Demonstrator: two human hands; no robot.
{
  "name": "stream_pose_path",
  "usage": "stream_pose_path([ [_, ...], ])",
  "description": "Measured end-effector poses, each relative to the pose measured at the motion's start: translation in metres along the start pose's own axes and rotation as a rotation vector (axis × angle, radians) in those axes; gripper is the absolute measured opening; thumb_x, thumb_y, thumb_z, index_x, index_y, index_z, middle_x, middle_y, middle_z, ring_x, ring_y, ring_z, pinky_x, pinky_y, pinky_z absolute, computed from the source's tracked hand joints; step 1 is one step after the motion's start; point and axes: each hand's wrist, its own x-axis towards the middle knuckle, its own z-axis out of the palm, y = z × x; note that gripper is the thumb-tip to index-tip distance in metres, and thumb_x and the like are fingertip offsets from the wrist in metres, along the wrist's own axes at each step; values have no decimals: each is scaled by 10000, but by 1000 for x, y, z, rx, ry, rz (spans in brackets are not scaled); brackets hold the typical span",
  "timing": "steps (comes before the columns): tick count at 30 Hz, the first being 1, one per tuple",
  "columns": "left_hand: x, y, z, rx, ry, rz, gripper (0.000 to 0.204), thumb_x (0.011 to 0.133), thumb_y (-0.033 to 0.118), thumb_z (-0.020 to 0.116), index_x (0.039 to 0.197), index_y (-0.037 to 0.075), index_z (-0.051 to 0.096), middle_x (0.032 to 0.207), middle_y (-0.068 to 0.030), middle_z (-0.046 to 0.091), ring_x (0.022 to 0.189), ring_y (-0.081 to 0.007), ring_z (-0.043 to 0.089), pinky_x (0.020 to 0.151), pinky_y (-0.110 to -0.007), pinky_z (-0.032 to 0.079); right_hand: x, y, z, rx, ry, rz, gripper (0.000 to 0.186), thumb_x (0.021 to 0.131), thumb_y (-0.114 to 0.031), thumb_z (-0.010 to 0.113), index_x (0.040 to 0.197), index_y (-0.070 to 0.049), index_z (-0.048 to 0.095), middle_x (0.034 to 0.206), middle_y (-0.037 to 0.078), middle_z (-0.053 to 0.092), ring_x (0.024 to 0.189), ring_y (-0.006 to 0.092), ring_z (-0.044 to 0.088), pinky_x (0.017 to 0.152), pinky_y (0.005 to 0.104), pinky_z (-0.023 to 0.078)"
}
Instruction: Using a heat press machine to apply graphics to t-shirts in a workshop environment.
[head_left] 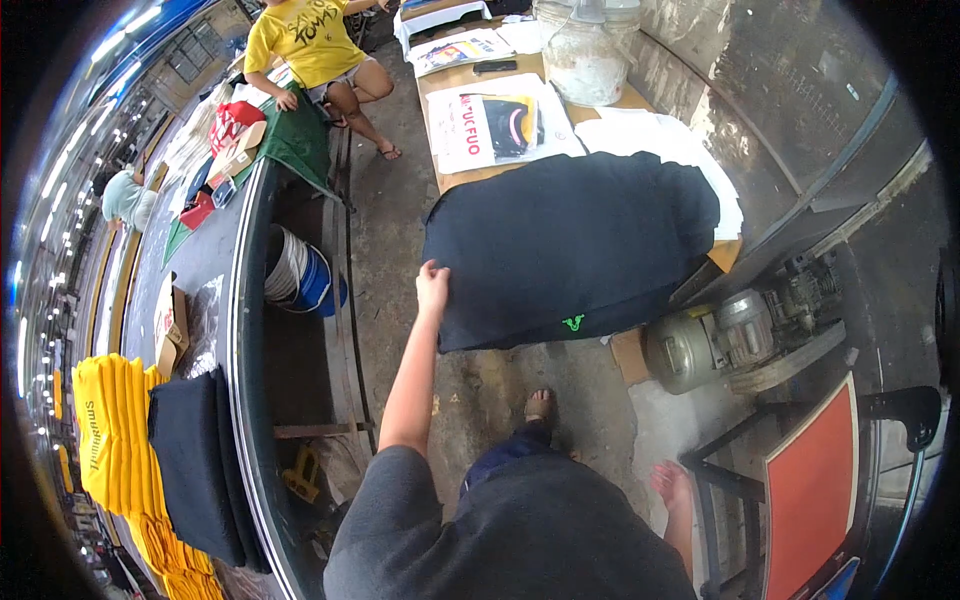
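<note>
A wide black cloth [560, 240], which looks like a garment or folded fabric, lies over the end of the table ahead of me. It bears a small green print near its near edge, and that edge overhangs the table. My left hand [433, 285] reaches forward with its fingers closed on the cloth's left edge. Down at my right side, my right hand [672, 485] hangs with fingers apart and nothing in it. It is beside a dark metal frame with an orange-red panel [812, 490].
On the table stand a stained bucket [588, 50] and a printed white sheet [490, 120]. At left, a long bench holds stacked yellow shirts [115, 430] and folded black cloth [200, 470]. A motor-driven compressor [710, 340] sits on the floor at right. A person in yellow [310, 40] is beyond the bench.
</note>
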Motion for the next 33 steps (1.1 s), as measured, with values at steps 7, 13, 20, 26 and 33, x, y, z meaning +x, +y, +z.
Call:
stream_pose_path([
  [7,97,-30,19,11,29,-479,593,781,408,596,1127,-72,555,1161,-226,562,1067,-332,555,891,-397,439,-11,9,12,-171,-6,1,328,875,-226,501,1125,-15,528,961,136,620,738,248,627,585,340,523],
  [13,120,19,43,-300,-65,-626,714,756,401,644,1213,-117,464,1211,-208,532,1081,-310,543,902,-414,425,-29,-14,41,-389,-24,-15,242,901,-185,489,1057,-20,570,839,88,638,646,177,624,542,307,518],
  [20,145,-13,51,-279,74,-573,622,677,218,751,1150,-111,516,1097,-185,600,980,-282,594,850,-353,464,-31,-11,39,-365,-17,-41,233,896,-178,511,1070,-35,573,836,77,639,622,164,617,536,298,514],
  [26,108,76,26,-926,-308,-302,324,764,135,663,1016,-50,578,966,-120,622,859,-219,611,783,-331,484,-30,0,24,-345,-13,26,228,884,-161,516,1061,-30,577,820,76,638,629,169,624,522,292,510],
  [33,-127,122,13,-23,-1618,-31,175,728,124,698,754,-18,599,653,31,499,674,-61,442,633,-251,374,-10,-1,38,-334,-63,34,219,866,-132,506,1042,-22,575,814,82,630,583,167,601,472,282,478],
])
